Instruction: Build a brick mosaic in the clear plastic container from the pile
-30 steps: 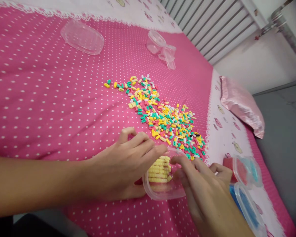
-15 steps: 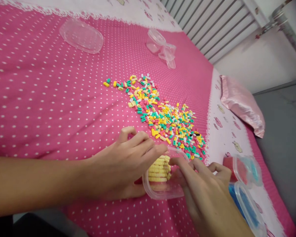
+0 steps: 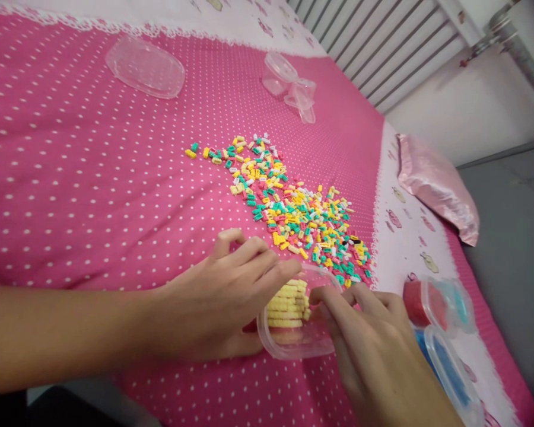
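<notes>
A clear plastic container (image 3: 300, 351) lies in front of me, with pale yellow toy bricks (image 3: 287, 308) lined up in rows inside. Around its left side and rim my left hand (image 3: 231, 296) is closed, thumb low and fingers over the top. My right hand (image 3: 374, 344) reaches in from the right, its thumb and forefinger pinched at a small yellow brick on the right end of the rows; the fingertips partly hide it. Just beyond the container spreads a loose pile of small toy bricks (image 3: 302, 213) in yellow, green, white and pink.
A clear lid (image 3: 146, 68) and small clear containers (image 3: 285, 74) lie farther back on the pink dotted bedspread (image 3: 93, 196). To the right stand containers with red (image 3: 422, 302) and blue (image 3: 445, 362) contents. A pink pillow (image 3: 440, 187) rests near the grey panel.
My right hand has shifted slightly, its fingers drawn closer together at the right end of the yellow rows. My left hand and the container stay in place.
</notes>
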A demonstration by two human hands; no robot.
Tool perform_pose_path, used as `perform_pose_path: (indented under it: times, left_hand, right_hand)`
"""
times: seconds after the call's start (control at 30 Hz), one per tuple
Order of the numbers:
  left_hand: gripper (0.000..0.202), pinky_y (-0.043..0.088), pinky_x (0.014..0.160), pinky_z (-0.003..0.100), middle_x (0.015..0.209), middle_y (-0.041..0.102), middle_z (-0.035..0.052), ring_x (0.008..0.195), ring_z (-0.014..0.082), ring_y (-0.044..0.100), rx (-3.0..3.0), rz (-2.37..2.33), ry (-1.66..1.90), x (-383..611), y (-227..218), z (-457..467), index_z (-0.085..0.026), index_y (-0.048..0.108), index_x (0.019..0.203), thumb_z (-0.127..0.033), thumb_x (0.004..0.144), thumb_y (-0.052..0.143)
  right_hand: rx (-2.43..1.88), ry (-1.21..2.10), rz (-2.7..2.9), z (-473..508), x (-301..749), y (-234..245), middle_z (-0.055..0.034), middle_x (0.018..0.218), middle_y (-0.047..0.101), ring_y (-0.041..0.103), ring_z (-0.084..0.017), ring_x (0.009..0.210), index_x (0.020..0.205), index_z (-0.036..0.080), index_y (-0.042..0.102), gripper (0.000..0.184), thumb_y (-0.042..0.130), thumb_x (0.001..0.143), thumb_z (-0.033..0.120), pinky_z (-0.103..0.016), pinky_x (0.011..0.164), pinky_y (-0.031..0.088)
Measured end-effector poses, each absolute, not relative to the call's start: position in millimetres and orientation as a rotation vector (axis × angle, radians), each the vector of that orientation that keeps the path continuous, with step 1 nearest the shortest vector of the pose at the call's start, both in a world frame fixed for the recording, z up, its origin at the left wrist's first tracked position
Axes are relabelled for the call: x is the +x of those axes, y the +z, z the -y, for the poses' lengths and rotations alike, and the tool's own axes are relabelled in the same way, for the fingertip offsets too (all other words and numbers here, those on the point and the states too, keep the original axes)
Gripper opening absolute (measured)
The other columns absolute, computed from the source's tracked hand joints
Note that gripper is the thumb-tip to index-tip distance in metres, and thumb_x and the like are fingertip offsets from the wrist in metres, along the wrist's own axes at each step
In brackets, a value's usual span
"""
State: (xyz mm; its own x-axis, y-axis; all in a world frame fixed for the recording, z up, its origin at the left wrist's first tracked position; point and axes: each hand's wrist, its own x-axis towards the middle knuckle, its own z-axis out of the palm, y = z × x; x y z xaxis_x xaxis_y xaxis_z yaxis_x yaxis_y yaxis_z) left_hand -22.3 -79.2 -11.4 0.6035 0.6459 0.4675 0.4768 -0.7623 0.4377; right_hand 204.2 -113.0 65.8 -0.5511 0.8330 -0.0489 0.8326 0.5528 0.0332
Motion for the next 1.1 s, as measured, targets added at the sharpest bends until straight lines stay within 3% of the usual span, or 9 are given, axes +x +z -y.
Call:
perform_pose_path:
  times: [0.17,0.37,0.5,0.8,1.1]
  left_hand:
    - [0.060,0.027,0.092,0.044,0.111,0.067,0.0067,0.100,0.0271,0.056,2.620,-0.961,0.882,-24,-11,79,-0.016,0.046,0.131,-0.059,0.092,0.059]
    - [0.060,0.026,0.089,0.043,0.100,0.068,0.0029,0.093,0.0254,0.058,2.650,-1.055,0.923,-27,-9,80,-0.019,0.048,0.123,-0.056,0.081,0.071]
    - [0.068,0.026,0.091,0.043,0.101,0.069,0.0019,0.094,0.0251,0.059,2.627,-1.096,0.856,-30,-7,80,-0.021,0.045,0.125,-0.051,0.074,0.078]
    - [0.068,0.024,0.092,0.044,0.115,0.070,0.0037,0.101,0.0264,0.057,2.643,-1.066,0.709,-33,-5,78,-0.024,0.041,0.132,-0.051,0.078,0.074]
    - [0.067,0.025,0.092,0.045,0.116,0.070,0.0046,0.102,0.0280,0.057,2.609,-1.054,0.704,-35,-3,79,-0.025,0.041,0.132,-0.048,0.078,0.074]
  right_hand:
    - [1.584,-0.134,-2.723,113,201,63,-0.0029,0.076,0.056,0.046,-0.023,0.074,0.096,0.023,0.056,0.025,0.045,0.089,0.001,-0.033,0.067,0.030]
    - [1.741,-0.006,-2.875,104,185,56,-0.0048,0.080,0.055,0.044,-0.023,0.079,0.093,0.019,0.058,0.027,0.042,0.088,-0.003,-0.034,0.069,0.031]
    - [1.814,-0.140,-2.845,103,179,54,-0.0058,0.080,0.056,0.043,-0.023,0.079,0.087,0.018,0.058,0.029,0.044,0.080,-0.007,-0.035,0.070,0.030]
    - [1.824,-0.209,-2.888,102,181,55,-0.0050,0.080,0.055,0.041,-0.023,0.079,0.085,0.019,0.057,0.026,0.047,0.080,-0.005,-0.035,0.071,0.027]
    - [1.818,-0.343,-2.842,103,182,62,-0.0053,0.084,0.056,0.042,-0.023,0.083,0.090,0.018,0.060,0.029,0.043,0.084,-0.005,-0.036,0.074,0.027]
